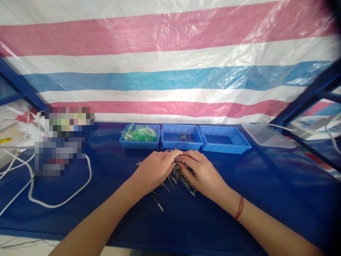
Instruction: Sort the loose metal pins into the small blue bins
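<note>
A loose pile of thin metal rivets or pins lies on the blue table, with one light-tipped piece apart from it toward the front. My left hand rests over the left part of the pile, its fingers curled and partly hidden. My right hand bends over the right part, thumb and fingers closed round some of the metal pieces. The fingertips of both hands meet at the pile's middle. Right behind them, the middle blue bin holds several similar pieces.
The left blue bin contains green plastic packets; the right blue bin shows a bare bottom. A clear lid lies at the back right. White cable loops on the left, near blurred items. Striped sheeting hangs behind.
</note>
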Demonstrator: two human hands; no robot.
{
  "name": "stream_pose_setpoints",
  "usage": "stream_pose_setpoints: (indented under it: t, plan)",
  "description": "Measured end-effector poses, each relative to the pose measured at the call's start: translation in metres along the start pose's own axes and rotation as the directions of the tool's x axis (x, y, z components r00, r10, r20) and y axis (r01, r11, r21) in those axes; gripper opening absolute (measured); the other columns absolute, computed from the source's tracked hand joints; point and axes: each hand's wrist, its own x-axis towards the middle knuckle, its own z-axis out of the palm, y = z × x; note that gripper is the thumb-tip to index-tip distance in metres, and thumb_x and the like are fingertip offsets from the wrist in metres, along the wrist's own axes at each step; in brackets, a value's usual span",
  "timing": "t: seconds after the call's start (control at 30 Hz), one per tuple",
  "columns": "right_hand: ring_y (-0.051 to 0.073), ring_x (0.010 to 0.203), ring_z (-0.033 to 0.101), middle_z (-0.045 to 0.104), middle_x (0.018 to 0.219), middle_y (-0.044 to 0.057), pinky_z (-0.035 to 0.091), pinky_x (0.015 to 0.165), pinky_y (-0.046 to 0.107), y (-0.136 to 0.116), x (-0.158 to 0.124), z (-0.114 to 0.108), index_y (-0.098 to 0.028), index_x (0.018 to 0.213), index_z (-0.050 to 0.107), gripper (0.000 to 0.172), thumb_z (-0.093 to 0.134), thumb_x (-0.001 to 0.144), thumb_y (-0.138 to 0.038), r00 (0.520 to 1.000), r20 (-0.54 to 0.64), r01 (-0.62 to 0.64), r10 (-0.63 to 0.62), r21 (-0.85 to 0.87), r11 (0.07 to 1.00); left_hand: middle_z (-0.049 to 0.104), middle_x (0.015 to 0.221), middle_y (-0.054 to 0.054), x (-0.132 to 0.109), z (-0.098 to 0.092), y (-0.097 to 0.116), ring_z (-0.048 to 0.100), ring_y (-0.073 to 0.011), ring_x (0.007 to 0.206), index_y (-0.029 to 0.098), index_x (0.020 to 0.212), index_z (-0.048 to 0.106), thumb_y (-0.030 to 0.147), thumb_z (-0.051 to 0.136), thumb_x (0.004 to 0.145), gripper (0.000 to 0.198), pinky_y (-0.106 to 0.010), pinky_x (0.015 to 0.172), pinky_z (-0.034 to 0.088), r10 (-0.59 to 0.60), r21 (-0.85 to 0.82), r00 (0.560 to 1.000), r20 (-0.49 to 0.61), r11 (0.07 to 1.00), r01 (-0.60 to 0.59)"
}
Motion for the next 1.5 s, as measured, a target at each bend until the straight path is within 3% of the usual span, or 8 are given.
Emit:
stream_pose_setpoints:
  t: [0.2,0.33,0.43,1.17,1.5]
  plan:
    - [0.021,0.09,0.059,0.065,0.098,0.007,0.047,0.08,0.039,-0.003,0.0003,-0.0025,-0.019,0.096,0.064,0.016,0.048,0.092,-0.021,0.997,-0.062,-0.034,0.039,0.072,0.997,0.066,0.103,-0.005,-0.0024,0.0032,-0.0033,0.062,-0.0197,0.094,0.02,0.127,0.045,0.025,0.046,0.093,0.035,-0.032,0.083,0.047,-0.106,-0.13,0.989,-0.107,0.987,0.092]
    - [0.02,0.09,0.06,0.066,0.095,0.006,0.047,0.081,0.037,-0.0067,0.0008,-0.0042,-0.019,0.096,0.063,0.015,0.048,0.092,-0.02,0.991,-0.097,-0.072,0.089,0.166,0.983,0.064,0.095,-0.004,-0.0042,0.0032,-0.0058,0.061,-0.0172,0.089,0.019,0.103,0.059,0.032,0.046,0.093,0.021,-0.027,0.079,0.046,-0.14,-0.207,0.985,-0.103,0.971,0.117]
    - [0.02,0.09,0.061,0.066,0.095,0.006,0.047,0.081,0.037,-0.0079,0.0013,-0.005,-0.02,0.097,0.063,0.015,0.049,0.092,-0.021,0.99,-0.101,-0.08,0.101,0.192,0.978,0.064,0.09,-0.003,-0.0043,0.0018,-0.005,0.06,-0.0156,0.085,0.019,0.094,0.062,0.032,0.044,0.094,0.022,-0.026,0.076,0.046,-0.151,-0.244,0.984,-0.093,0.962,0.124]
    - [0.019,0.086,0.06,0.066,0.089,0.005,0.048,0.077,0.035,-0.0089,0.0033,-0.0066,-0.021,0.093,0.065,0.017,0.049,0.091,-0.02,0.993,-0.022,-0.1,0.117,0.374,0.922,0.069,0.088,-0.001,-0.0007,0.002,0.0021,0.061,-0.0128,0.075,0.019,0.092,0.065,0.029,0.052,0.09,0.017,-0.023,0.07,0.047,-0.233,-0.476,0.964,-0.126,0.867,0.148]
    - [0.015,0.069,0.058,0.064,0.078,0.002,0.048,0.064,0.028,-0.0046,0.0027,-0.0033,-0.02,0.083,0.063,0.011,0.057,0.086,-0.028,0.964,-0.104,-0.178,0.245,0.429,0.885,0.069,0.094,-0.003,-0.0021,0.0004,0.0006,0.063,-0.014,0.081,0.019,0.099,0.065,0.028,0.049,0.092,0.019,-0.025,0.078,0.049,-0.202,-0.45,0.969,-0.145,0.885,0.117]
